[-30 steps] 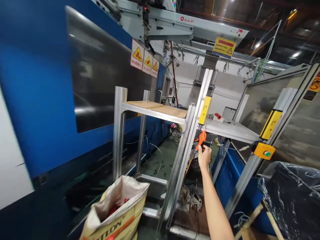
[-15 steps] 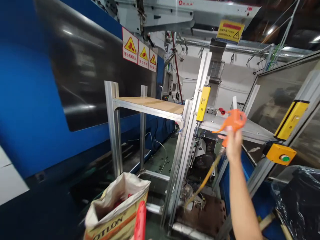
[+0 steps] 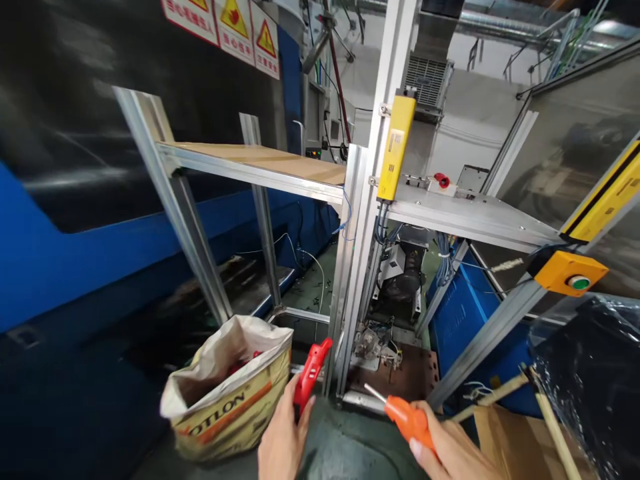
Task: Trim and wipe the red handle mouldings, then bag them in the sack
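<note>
The left hand (image 3: 281, 443) closes its fingers round a red plastic part (image 3: 311, 372); the right hand (image 3: 453, 453) grips an orange air gun (image 3: 409, 420), nozzle aimed up-left; just beyond stands an open sack (image 3: 227, 407), then the aluminium frame (image 3: 345, 267).

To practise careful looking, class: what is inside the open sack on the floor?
Red pieces show at the mouth of the sack; its folded rim hides everything deeper.

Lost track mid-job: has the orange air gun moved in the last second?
Yes. The orange air gun dropped from level with the metal shelf to well below it.
</note>
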A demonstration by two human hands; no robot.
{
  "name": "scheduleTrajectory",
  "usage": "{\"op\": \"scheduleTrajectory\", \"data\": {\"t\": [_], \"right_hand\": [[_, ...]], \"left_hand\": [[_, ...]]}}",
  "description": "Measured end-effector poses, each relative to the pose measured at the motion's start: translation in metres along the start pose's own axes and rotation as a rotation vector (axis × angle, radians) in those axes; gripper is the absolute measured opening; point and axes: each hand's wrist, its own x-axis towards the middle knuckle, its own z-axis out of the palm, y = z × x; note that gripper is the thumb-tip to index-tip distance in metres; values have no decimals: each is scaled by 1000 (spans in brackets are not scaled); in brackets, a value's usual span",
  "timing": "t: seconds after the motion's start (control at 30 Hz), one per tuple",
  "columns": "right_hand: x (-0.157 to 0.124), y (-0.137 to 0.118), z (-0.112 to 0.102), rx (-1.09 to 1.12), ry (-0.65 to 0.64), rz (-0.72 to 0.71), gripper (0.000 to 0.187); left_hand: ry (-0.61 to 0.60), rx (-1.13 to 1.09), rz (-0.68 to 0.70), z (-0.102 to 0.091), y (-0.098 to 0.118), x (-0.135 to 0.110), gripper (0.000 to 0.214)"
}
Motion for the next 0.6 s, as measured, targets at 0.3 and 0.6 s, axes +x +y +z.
{"op": "scheduleTrajectory", "data": {"t": [0.3, 0.6], "right_hand": [[-2, -5, -11, 30, -34, -94, 41], [1, -42, -43, -41, -170, -81, 41]], "left_hand": [[71, 37, 127, -4, -13, -2, 49], [140, 94, 348, -29, -43, 13, 30]]}}
